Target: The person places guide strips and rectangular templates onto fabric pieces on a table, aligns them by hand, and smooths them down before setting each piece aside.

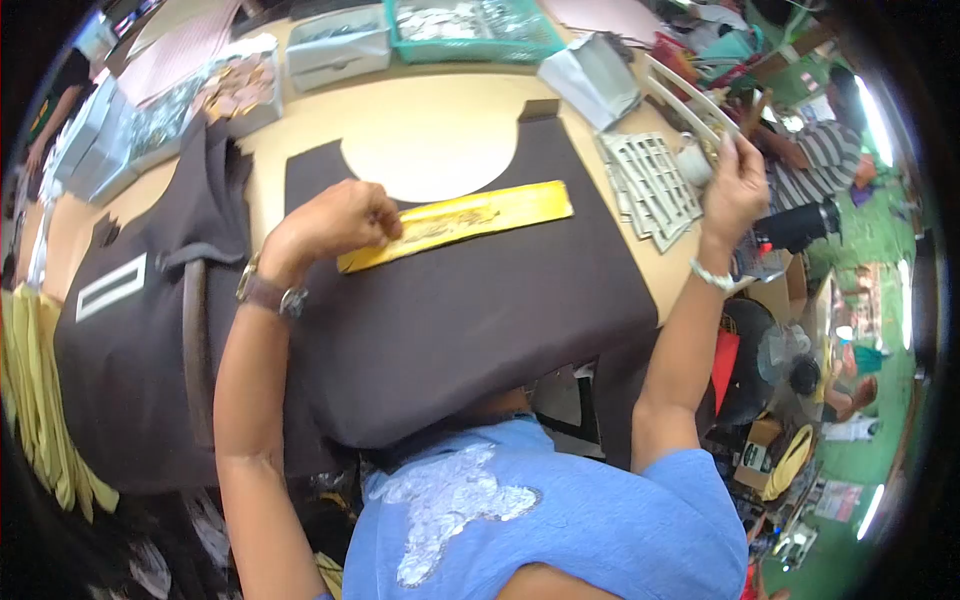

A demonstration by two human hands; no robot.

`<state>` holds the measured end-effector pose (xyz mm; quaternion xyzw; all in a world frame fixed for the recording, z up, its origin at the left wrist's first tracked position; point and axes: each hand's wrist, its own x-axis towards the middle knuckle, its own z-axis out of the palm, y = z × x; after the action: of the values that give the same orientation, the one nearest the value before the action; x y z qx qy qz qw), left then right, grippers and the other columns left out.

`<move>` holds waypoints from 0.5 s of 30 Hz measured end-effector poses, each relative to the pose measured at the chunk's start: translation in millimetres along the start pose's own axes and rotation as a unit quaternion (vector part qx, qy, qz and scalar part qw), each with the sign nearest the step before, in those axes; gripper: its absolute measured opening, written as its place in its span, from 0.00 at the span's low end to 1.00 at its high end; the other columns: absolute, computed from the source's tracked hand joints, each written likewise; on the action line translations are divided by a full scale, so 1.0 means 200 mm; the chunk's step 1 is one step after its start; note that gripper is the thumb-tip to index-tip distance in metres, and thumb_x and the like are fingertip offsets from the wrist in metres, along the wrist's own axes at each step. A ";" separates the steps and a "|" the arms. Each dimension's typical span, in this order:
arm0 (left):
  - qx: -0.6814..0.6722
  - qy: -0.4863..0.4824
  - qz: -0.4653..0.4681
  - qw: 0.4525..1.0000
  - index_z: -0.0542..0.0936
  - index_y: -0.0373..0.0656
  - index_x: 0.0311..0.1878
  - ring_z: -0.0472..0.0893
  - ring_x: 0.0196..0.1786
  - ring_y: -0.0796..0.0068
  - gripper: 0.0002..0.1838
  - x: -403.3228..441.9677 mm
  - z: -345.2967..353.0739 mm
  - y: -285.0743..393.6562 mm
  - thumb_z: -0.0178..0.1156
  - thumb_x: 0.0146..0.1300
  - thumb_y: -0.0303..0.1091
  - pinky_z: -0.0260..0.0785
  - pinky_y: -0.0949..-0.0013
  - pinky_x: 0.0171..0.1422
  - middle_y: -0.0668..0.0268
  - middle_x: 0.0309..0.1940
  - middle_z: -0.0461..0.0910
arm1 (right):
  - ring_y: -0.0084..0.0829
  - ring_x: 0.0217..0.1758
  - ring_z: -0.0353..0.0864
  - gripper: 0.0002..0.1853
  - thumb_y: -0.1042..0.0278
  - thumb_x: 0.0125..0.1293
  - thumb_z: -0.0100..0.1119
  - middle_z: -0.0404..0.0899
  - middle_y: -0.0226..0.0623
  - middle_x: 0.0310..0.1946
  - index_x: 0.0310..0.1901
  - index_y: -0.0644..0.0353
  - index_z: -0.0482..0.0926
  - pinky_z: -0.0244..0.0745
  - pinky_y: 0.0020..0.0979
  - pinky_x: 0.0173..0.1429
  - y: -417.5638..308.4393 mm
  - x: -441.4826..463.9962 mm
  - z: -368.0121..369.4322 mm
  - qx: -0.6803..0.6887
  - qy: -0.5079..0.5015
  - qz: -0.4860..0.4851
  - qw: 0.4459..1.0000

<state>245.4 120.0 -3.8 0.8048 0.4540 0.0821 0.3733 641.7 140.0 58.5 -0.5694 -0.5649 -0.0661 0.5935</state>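
My left hand (345, 222) is closed, its fingers curled over the left part of a flat yellow strip (500, 213) with brown marks. What those fingers hold, if anything, is hidden. Under the strip lies a dark brown fabric piece (500, 290) with a curved neckline cut-out, spread on the table. Raised at the right, my right hand (738, 190) pinches the lower end of a white rectangular frame with a long slot (690, 92). Just below that frame, several similar slotted pieces (655, 185) lie in a pile at the table's right side.
Another dark fabric piece (130, 370) lies left, bearing a white slotted frame (110, 290). Yellow fabric strips (40, 400) hang at the left edge. Along the back stand a teal basket (480, 50) and paper boxes (338, 50). A person in a striped shirt (820, 155) sits to the right.
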 end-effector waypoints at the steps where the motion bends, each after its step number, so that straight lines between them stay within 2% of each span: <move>1: -0.008 -0.005 -0.006 1.000 0.84 0.40 0.36 0.79 0.41 0.66 0.10 0.00 0.00 0.00 0.63 0.47 0.25 0.71 0.65 0.49 0.61 0.34 0.80 | 0.21 0.36 0.80 0.10 0.76 0.64 0.56 0.81 0.37 0.40 0.47 0.64 0.78 0.75 0.23 0.38 -0.01 -0.04 -0.03 0.112 -0.033 0.085 0.990; 4: -0.007 -0.011 -0.006 1.000 0.84 0.41 0.37 0.79 0.42 0.66 0.10 0.00 0.00 0.00 0.63 0.48 0.25 0.71 0.66 0.49 0.62 0.35 0.81 | 0.19 0.33 0.79 0.19 0.78 0.62 0.58 0.81 0.38 0.37 0.55 0.66 0.71 0.74 0.18 0.37 -0.17 -0.28 -0.02 0.292 -0.152 0.244 0.912; 5: 0.006 -0.012 -0.006 1.000 0.84 0.42 0.37 0.79 0.42 0.66 0.10 0.00 -0.01 0.00 0.63 0.49 0.25 0.71 0.66 0.49 0.63 0.36 0.81 | 0.18 0.32 0.78 0.26 0.79 0.61 0.58 0.81 0.38 0.37 0.61 0.66 0.64 0.74 0.17 0.36 -0.12 -0.36 -0.02 0.309 -0.235 0.253 0.886; 9: -0.014 -0.014 -0.002 1.000 0.84 0.41 0.37 0.78 0.42 0.67 0.11 0.01 0.01 -0.05 0.62 0.48 0.25 0.71 0.67 0.49 0.63 0.35 0.81 | 0.18 0.31 0.77 0.27 0.79 0.59 0.59 0.81 0.37 0.36 0.61 0.66 0.64 0.73 0.16 0.34 -0.20 -0.62 0.07 0.277 -0.359 0.357 0.817; 15: -0.022 -0.025 -0.015 0.999 0.84 0.40 0.38 0.78 0.41 0.67 0.12 0.01 0.01 -0.04 0.63 0.46 0.25 0.71 0.67 0.49 0.63 0.36 0.81 | 0.17 0.30 0.77 0.28 0.80 0.58 0.60 0.81 0.36 0.32 0.60 0.71 0.63 0.70 0.14 0.30 -0.23 -0.73 0.13 0.217 -0.395 0.359 0.817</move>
<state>242.0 123.2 -10.5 0.7911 0.4549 0.0666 0.4035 541.5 62.1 -29.8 -0.5656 -0.5061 0.5068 0.4087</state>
